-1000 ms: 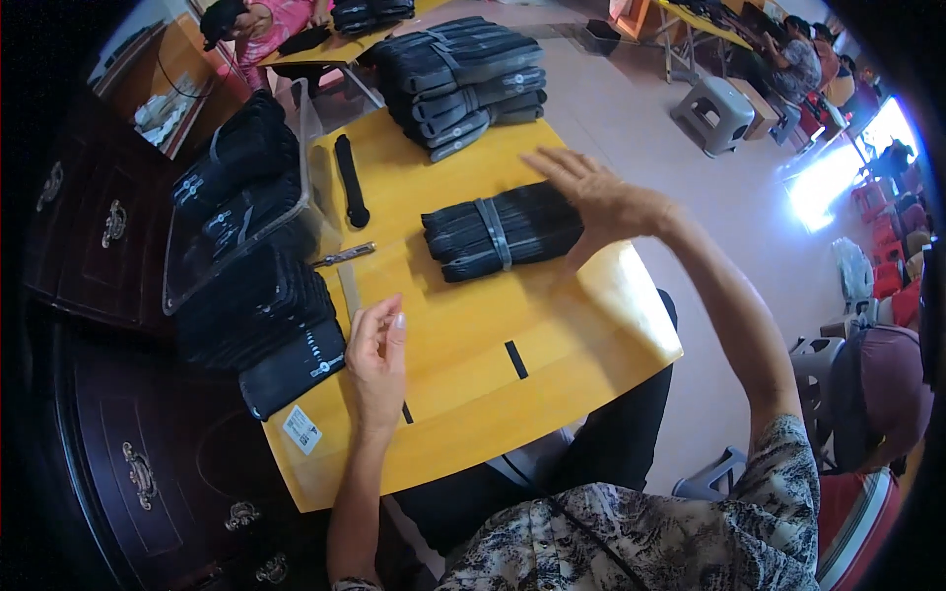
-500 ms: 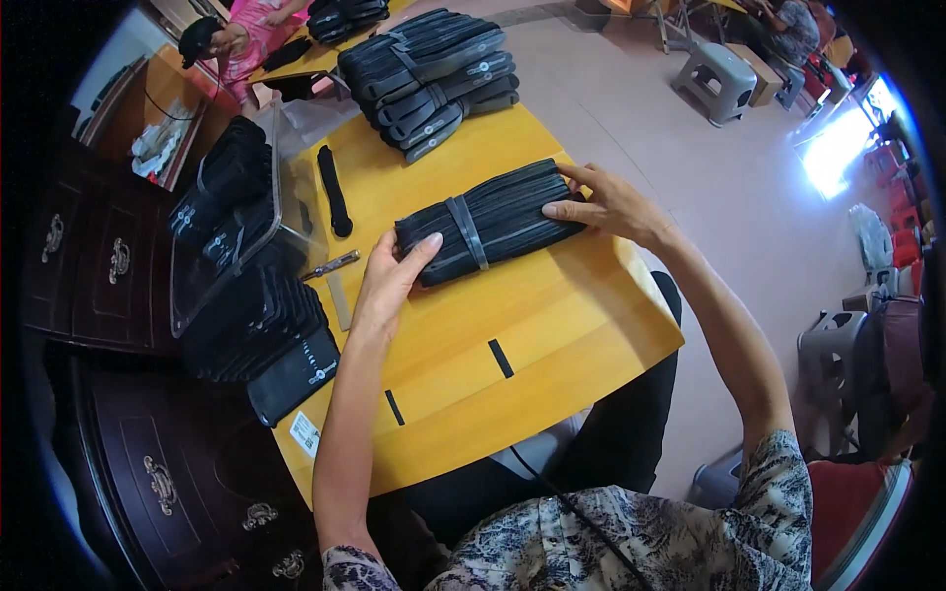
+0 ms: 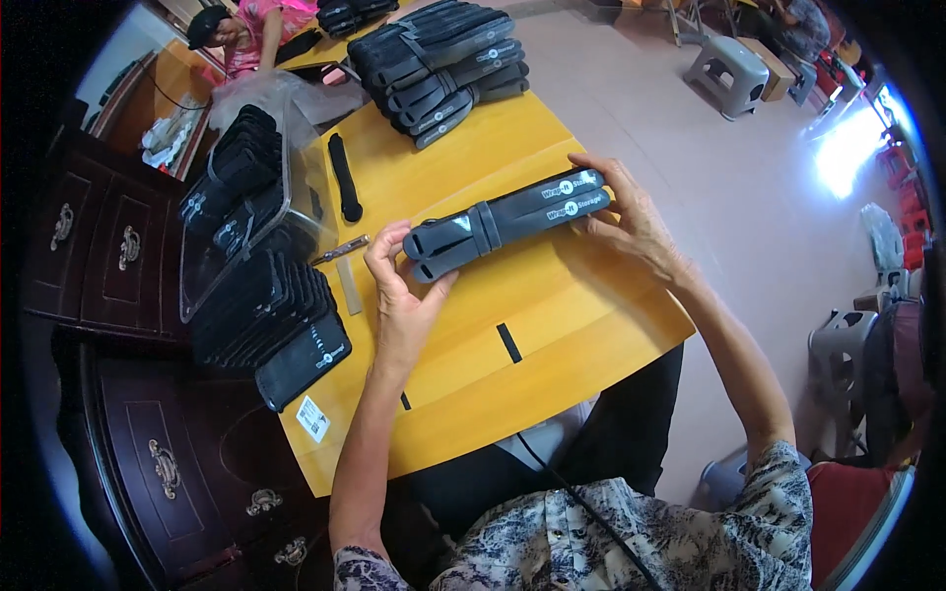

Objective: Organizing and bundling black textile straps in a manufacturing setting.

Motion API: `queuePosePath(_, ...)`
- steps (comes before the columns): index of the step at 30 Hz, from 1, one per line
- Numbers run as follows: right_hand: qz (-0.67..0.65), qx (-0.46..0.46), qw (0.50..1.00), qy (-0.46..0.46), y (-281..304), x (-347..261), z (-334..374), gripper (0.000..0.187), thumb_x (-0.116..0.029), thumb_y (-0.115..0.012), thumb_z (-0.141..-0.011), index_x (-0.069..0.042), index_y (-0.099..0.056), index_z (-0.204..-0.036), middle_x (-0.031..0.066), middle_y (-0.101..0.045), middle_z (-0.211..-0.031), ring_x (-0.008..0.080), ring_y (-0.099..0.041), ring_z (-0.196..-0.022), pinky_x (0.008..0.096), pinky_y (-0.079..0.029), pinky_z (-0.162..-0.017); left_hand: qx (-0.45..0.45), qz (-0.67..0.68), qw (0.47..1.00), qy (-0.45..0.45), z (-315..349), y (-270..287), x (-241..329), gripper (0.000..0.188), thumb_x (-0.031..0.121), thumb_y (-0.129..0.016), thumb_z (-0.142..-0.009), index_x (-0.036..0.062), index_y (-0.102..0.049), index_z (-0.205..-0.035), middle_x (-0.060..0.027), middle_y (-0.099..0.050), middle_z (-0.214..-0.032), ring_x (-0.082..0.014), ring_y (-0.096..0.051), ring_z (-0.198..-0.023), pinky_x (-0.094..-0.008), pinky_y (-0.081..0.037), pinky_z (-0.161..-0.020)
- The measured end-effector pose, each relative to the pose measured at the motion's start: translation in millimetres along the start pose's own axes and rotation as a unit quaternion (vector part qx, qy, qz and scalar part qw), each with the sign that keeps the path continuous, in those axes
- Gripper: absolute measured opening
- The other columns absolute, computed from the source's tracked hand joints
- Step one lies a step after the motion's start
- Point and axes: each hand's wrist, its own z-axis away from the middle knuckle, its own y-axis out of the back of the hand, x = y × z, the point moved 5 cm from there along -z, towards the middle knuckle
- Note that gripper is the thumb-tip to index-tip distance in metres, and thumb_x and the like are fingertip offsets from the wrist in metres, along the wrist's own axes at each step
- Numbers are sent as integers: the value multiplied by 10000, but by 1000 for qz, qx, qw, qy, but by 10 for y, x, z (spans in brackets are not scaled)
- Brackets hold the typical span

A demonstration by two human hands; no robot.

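Note:
A banded bundle of black straps (image 3: 522, 223) is held crosswise over the yellow table (image 3: 453, 369), its rounded ends and pale printing facing up. My left hand (image 3: 404, 295) grips the left end, thumb below and fingers behind. My right hand (image 3: 628, 219) is closed round the right end. A dark band circles the bundle left of its middle. Beyond it, more banded bundles (image 3: 439, 64) are piled at the table's far edge. A single black strap (image 3: 343, 177) lies to the left, above a slim pen-like tool (image 3: 342, 249) and a flat tan strip (image 3: 349, 287).
A clear plastic bin (image 3: 304, 225) with black straps stands at the left, behind a fanned stack of straps (image 3: 261, 310). Dark wooden drawers (image 3: 168, 443) border the left side. A person in pink (image 3: 258, 39) sits at the far left. A grey stool (image 3: 727, 75) stands on the floor.
The bundle has been rolled over, from layered strap edges facing up to the flat printed side facing up. Both hands have shifted their hold on its ends.

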Motion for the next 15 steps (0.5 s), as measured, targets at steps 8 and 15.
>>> queuePosePath(8,83,-55,992,80,15,15,258,675,-167,-773,-721,-120,-439,-1306,113,-358,-1451,333,-417,-1297,415,-375,-1095,-102,-81,991,-26,216,-84,122,575,36,-791,-709,106,-385,-1110,-180,-320,-1416,-321,-350,-1324,-409,-316,-1099)
queuePosePath(15,120,-64,990,45,-44,62,217,575,-45,-683,-787,-127,-443,-1303,72,-339,-1483,313,-386,-1330,421,-377,-1100,-90,-231,968,-45,-37,-131,265,639,50,-803,-664,69,-413,-1169,-207,-304,-1413,-403,-334,-1308,-479,-312,-1067)
